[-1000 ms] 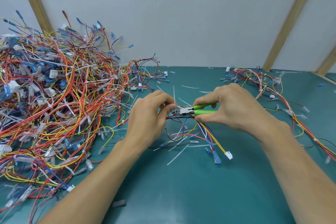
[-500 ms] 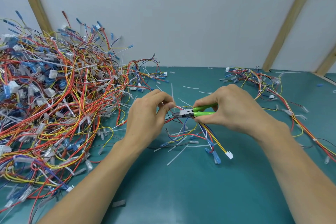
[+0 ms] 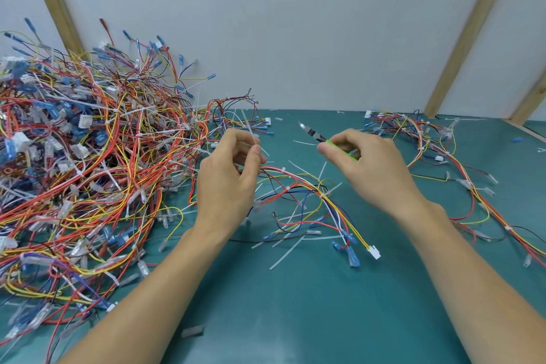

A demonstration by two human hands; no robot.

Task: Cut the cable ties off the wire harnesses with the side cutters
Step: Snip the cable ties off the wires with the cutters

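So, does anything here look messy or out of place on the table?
Yes. Cut white cable ties lie scattered loose over the green table in front of the hands, not collected anywhere. The big wire pile at left is a tangle. Nothing looks damaged or spilled otherwise.

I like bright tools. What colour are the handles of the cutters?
Bright green, on the cutters in the right hand; the head view shows it.

Nothing here can be read: no lettering, label, brand or number shows on any wire, connector, tool or surface from where I stand.
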